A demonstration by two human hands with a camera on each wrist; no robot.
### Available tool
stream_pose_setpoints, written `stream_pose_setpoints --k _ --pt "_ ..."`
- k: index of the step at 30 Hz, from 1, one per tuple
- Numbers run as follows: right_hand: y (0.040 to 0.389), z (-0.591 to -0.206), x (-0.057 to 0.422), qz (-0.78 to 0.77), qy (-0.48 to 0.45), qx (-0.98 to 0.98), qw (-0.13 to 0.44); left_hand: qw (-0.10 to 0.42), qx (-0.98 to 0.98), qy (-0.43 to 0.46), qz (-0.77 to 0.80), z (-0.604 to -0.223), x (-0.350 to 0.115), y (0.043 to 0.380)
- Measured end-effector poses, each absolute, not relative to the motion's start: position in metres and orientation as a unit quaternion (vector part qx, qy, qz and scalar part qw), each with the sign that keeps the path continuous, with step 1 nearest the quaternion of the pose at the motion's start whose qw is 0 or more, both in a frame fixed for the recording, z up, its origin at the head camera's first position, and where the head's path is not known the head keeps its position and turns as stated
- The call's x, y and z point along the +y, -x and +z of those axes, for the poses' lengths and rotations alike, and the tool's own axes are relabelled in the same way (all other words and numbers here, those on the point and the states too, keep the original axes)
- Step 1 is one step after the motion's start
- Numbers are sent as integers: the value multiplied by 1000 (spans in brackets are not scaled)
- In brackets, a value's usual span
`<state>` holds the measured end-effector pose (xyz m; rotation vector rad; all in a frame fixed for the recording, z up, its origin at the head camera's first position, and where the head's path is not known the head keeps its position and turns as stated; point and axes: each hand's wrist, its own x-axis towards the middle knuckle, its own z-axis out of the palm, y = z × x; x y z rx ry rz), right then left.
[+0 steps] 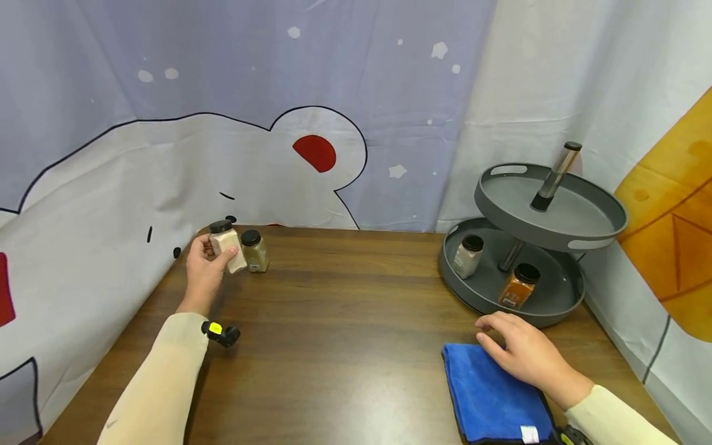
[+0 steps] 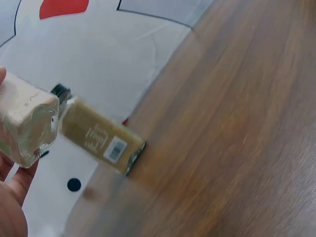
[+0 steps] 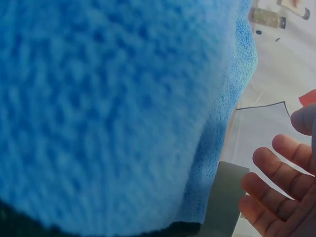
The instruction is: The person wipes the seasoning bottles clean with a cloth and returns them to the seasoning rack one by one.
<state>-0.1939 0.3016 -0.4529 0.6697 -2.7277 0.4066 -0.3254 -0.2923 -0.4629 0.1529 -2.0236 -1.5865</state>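
My left hand (image 1: 201, 273) grips a square glass spice jar (image 1: 229, 248) of pale powder with a black lid, near the table's back left corner. In the left wrist view, the clear base of this jar shows, tilted and off the table. Just right of it, a second spice jar (image 1: 256, 256) with greenish-brown contents and a black lid stands on the table; its label (image 2: 116, 149) carries a barcode. My right hand (image 1: 523, 352) is over a folded blue cloth (image 1: 484, 389), fingers relaxed, holding nothing. Whether it touches the cloth I cannot tell.
A grey two-tier round tray (image 1: 597, 230) with a metal post (image 1: 559, 170) stands at the back right. Its lower tier bears a jar of whitish contents (image 1: 467, 258) and a jar of orange spice (image 1: 517, 289). Printed curtains (image 1: 400, 111) hang behind the wooden table (image 1: 334, 321).
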Motion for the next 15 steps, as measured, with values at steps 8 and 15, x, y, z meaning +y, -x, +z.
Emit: stream_pose_setpoints --k 8,15 --pt "191 -454 301 144 -231 -951 145 272 -742 -6 -613 -441 -264 311" --pt "192 -458 300 147 -248 -944 158 248 -744 27 -621 -419 -232 299"
